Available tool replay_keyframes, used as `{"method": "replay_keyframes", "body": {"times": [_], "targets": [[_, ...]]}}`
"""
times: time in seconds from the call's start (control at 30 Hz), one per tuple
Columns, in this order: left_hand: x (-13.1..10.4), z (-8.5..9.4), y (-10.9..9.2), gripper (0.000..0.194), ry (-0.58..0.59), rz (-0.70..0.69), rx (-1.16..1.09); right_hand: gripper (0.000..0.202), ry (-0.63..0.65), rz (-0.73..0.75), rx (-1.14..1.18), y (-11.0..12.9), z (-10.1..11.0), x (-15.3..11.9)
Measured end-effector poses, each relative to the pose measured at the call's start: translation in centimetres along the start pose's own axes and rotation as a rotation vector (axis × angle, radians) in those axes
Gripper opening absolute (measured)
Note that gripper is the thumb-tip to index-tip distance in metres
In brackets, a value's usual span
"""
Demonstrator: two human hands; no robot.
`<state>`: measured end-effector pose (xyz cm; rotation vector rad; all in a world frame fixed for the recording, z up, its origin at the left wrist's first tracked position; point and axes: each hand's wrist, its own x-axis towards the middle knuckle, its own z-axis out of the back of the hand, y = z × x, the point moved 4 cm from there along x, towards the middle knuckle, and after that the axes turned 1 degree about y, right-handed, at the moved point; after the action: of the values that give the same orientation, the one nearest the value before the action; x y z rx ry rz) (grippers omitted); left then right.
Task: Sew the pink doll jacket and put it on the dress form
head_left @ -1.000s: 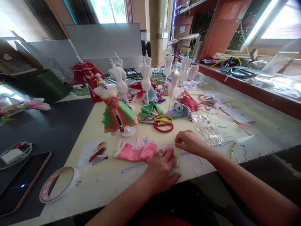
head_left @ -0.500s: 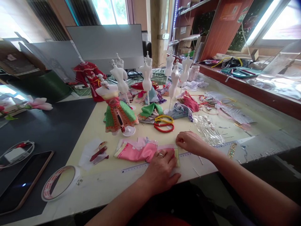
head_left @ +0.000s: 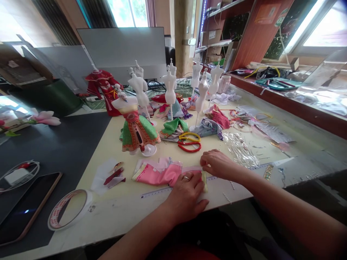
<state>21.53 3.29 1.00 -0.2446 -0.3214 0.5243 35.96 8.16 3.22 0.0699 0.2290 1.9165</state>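
Note:
My left hand (head_left: 186, 196), with a ring on one finger, lies flat on the right end of a pink fabric piece (head_left: 158, 173) near the table's front edge. My right hand (head_left: 218, 164) rests with curled fingers at the fabric's upper right corner, its fingertips on the cloth edge. A clear ruler (head_left: 155, 192) runs along the table under the fabric, partly hidden by my left hand.
A dressed doll form in a green and red skirt (head_left: 137, 131) stands behind the fabric, with several bare white mannequins (head_left: 170, 88) further back. Red and yellow scissors (head_left: 189, 141), fabric scraps, a tape roll (head_left: 67, 209), a phone (head_left: 25, 207) and plastic bags (head_left: 240, 148) lie around.
My right hand has shifted slightly left along the fabric's top edge. My left hand stays pressed on the cloth.

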Motion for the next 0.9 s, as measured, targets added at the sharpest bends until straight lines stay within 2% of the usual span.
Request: {"method": "replay_keyframes", "body": {"times": [0.33, 0.9], "targets": [[-0.08, -0.06, 0.1, 0.035, 0.006, -0.001, 0.005, 0.014, 0.029, 0.022, 0.016, 0.09, 0.01, 0.11], [0.06, -0.07, 0.19, 0.033, 0.014, 0.01, -0.009, 0.013, 0.013, -0.021, 0.253, 0.02, 0.07, -0.4]]}}
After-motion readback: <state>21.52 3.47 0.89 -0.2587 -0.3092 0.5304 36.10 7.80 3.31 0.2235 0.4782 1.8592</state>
